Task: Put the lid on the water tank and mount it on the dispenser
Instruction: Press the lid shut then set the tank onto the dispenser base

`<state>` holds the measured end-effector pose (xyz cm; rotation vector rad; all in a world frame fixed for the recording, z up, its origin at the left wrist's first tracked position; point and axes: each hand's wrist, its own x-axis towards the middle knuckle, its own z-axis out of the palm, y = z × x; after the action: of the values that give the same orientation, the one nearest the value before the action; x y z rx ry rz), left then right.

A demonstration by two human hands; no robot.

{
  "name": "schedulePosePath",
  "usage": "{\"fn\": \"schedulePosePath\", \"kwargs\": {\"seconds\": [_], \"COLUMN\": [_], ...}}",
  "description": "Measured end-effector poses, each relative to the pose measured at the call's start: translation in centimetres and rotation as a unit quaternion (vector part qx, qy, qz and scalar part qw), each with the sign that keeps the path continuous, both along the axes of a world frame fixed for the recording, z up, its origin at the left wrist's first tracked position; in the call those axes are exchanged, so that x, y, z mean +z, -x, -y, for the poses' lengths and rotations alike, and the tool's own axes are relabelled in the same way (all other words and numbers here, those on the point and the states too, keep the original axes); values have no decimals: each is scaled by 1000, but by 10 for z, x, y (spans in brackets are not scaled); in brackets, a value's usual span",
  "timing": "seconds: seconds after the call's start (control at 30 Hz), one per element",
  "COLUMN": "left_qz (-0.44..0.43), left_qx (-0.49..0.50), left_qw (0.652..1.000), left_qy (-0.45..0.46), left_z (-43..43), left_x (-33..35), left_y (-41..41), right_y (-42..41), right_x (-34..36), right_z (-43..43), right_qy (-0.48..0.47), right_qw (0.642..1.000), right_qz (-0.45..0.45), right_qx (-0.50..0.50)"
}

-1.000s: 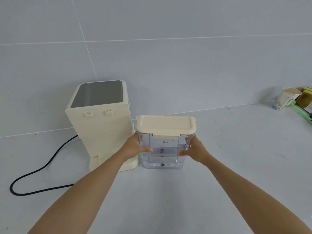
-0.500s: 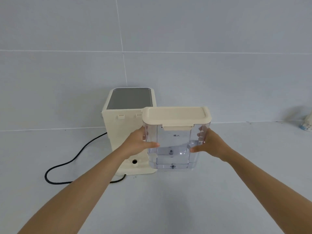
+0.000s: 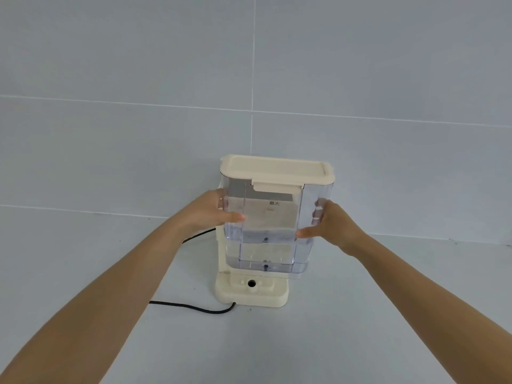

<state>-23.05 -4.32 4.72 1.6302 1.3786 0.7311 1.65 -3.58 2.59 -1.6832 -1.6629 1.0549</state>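
— So, where are your hands?

— Both arms reach straight forward, nearly parallel. My left hand (image 3: 213, 210) clasps the left wall of the tank (image 3: 267, 223), thumb lying across its front face, fingers wrapped behind. My right hand (image 3: 331, 227) mirrors it on the right wall, thumb pointing inward along the front.

— And the tank?

— Upright, clear plastic, with the cream lid (image 3: 277, 169) seated on top and its front tab folded down. I hold it in front of the dispenser (image 3: 252, 293), just above the cream base, where a round hole shows. Whether the tank's bottom touches the base, I cannot tell.

— Anything else?

— A black cord (image 3: 194, 307) runs left from the base across the grey counter (image 3: 360, 328), below my left forearm.
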Motion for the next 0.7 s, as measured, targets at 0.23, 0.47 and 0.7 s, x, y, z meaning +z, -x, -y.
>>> {"fn": "schedulePosePath", "kwargs": {"seconds": [0.23,0.47,0.7], "left_qz": [48,50,42], "left_qx": [37,45,30], "left_qw": [998,997,996], "left_qy": [25,44,66], "left_z": [-10,-20,-29], "left_x": [-1,-6,-12], "left_y": [18,28,28], "right_y": [22,36,36], "right_x": [-2,-9,-16], "right_z": [-22,-25,-25], "right_qy": [-15,-17,-12], "right_qw": [1000,998,997], "right_qz": [-17,-59,-76], "right_qx": [18,7,-14]}}
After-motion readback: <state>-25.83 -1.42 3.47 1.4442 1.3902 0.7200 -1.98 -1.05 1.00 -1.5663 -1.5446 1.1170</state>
